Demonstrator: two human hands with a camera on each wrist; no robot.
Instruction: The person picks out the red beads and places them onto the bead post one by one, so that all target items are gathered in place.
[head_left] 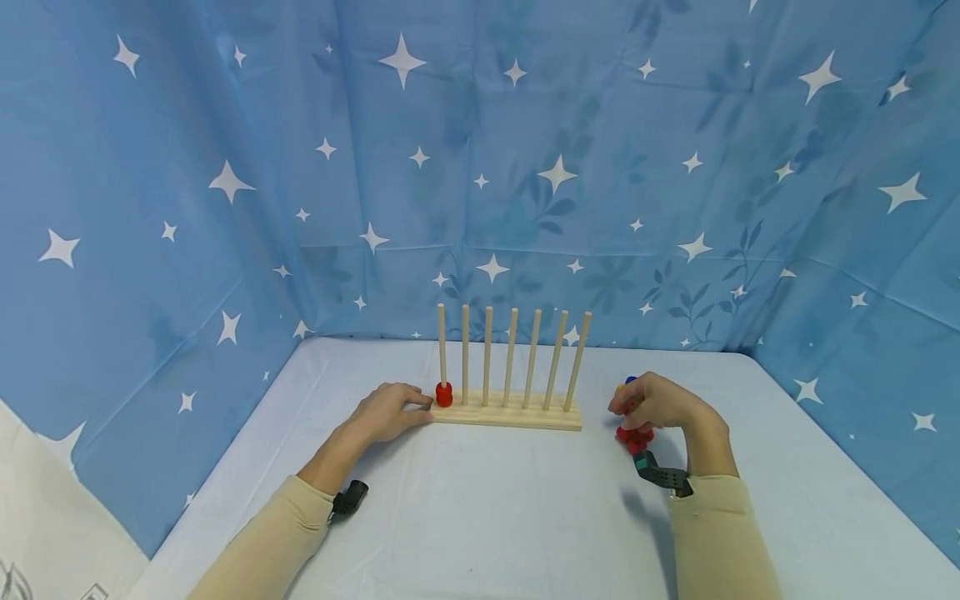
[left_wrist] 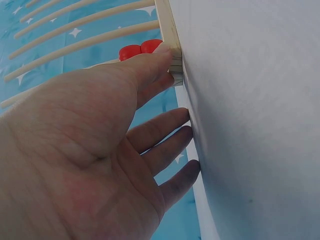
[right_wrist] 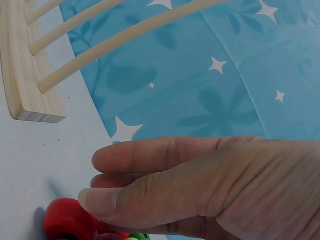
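A wooden peg rack (head_left: 510, 421) with several upright pegs stands mid-table. Two red beads (head_left: 444, 395) are stacked on its leftmost peg. My left hand (head_left: 387, 412) holds the left end of the rack's base between thumb and index finger. In the left wrist view, the other three fingers (left_wrist: 167, 150) extend with their tips by the tabletop. To the right of the rack, my right hand (head_left: 660, 402) hovers over a group of loose beads, thumb and fingers apart. Its thumb tip overlaps a red bead (right_wrist: 70, 218); whether they touch I cannot tell. Green and yellow beads are partly hidden under the hand.
A white cloth covers the table (head_left: 480, 508). A blue curtain (head_left: 480, 167) with white stars hangs behind and at both sides. A blue bead (head_left: 631, 380) shows behind the right hand. Dark wrist devices (head_left: 663, 477) sit on both forearms.
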